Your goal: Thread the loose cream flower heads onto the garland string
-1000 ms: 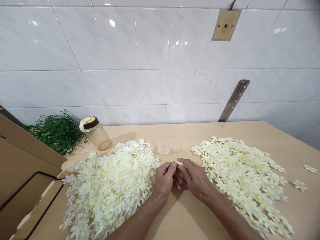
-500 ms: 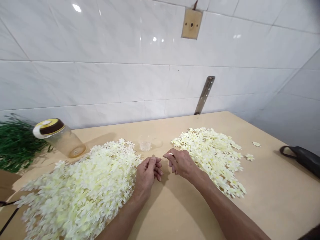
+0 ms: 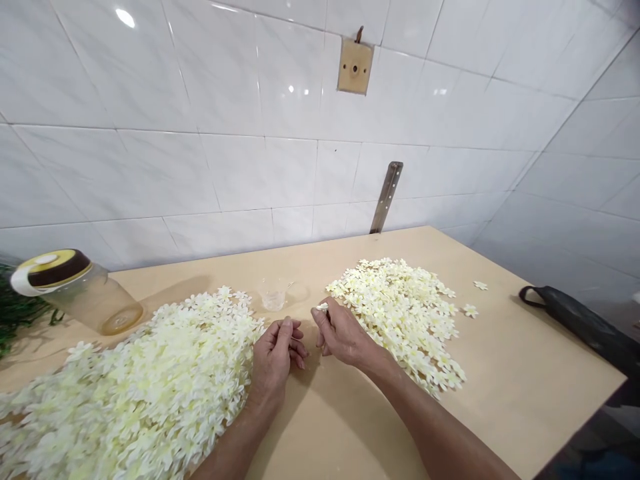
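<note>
Two heaps of small cream-white artificial flowers lie on a light wooden table (image 3: 500, 387): a big left pile (image 3: 140, 387) and a flatter right pile (image 3: 400, 313). My right hand (image 3: 343, 333) rests between them with its fingers pinched on one small white flower (image 3: 322, 307). My left hand (image 3: 275, 353) lies beside the left pile, fingers curled with thumb against fingertips; what they hold, if anything, is too small to see. A small clear plastic cup (image 3: 274, 297) stands just beyond both hands.
A clear bottle with a yellow-brown lid (image 3: 75, 293) lies on its side at the left, next to green plastic foliage (image 3: 15, 313). A black bag strap (image 3: 575, 320) sits off the table's right edge. Two loose flowers (image 3: 475, 299) lie right of the pile. White tiled wall behind.
The view has swung to the right, so the cardboard box left the frame. My hands, touching a second ago, have parted; the right hand now pinches a single flower.
</note>
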Demonstrator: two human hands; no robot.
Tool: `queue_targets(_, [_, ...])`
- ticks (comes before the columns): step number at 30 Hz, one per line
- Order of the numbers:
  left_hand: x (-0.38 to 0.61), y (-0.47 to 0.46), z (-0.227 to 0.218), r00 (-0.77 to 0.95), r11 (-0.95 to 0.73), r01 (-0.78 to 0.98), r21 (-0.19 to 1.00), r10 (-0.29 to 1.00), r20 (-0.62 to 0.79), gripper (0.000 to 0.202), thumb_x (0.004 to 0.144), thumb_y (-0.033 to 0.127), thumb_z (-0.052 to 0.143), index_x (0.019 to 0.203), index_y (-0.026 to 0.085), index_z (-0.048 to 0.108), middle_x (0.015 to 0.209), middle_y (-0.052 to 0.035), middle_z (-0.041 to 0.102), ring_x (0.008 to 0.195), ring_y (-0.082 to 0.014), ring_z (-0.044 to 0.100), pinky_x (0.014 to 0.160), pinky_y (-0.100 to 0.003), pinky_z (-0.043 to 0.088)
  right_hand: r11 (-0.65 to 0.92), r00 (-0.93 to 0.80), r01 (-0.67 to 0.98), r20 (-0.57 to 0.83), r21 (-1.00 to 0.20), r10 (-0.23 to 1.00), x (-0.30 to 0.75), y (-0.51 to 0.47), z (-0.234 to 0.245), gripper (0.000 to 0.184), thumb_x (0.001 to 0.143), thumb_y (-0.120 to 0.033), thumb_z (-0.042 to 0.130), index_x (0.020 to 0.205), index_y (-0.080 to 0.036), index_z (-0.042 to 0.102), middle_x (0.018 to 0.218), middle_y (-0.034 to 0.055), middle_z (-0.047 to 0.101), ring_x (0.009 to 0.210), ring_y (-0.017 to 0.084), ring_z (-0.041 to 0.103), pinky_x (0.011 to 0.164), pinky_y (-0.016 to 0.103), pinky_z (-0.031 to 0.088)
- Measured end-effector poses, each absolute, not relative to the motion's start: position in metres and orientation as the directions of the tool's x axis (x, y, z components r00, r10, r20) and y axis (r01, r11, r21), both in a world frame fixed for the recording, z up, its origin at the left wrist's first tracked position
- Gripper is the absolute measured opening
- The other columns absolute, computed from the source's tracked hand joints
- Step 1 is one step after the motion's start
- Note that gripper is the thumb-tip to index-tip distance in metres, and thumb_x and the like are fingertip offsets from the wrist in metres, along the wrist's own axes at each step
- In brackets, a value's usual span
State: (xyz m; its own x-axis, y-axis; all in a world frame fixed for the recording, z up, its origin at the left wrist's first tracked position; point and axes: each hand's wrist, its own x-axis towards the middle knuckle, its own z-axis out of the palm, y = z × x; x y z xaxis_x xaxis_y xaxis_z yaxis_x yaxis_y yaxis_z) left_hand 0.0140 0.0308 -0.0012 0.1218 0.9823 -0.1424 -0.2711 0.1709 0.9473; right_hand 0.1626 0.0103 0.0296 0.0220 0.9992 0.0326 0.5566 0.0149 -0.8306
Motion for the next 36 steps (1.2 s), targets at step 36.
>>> queue_targets(36, [0.015, 0.026, -0.008, 0.116, 0.086, -0.219, 0.972, 0.991, -0.062, 0.037, 0.087, 0.052, 0.055, 0.085, 0.016, 0.062, 0.072, -0.0013, 0.060, 0.045, -0.0100, 0.056, 0.034, -0.019, 0.041, -0.067, 0.018, 0.489, -0.067, -0.870, 0.998, 0.162, 0.017, 0.011, 0.033, 0.096, -0.048, 0.033, 0.100, -0.023, 0.055, 0.085, 0.0020, 0.072, 0.048, 0.013, 0.065, 0.046, 0.024, 0.053])
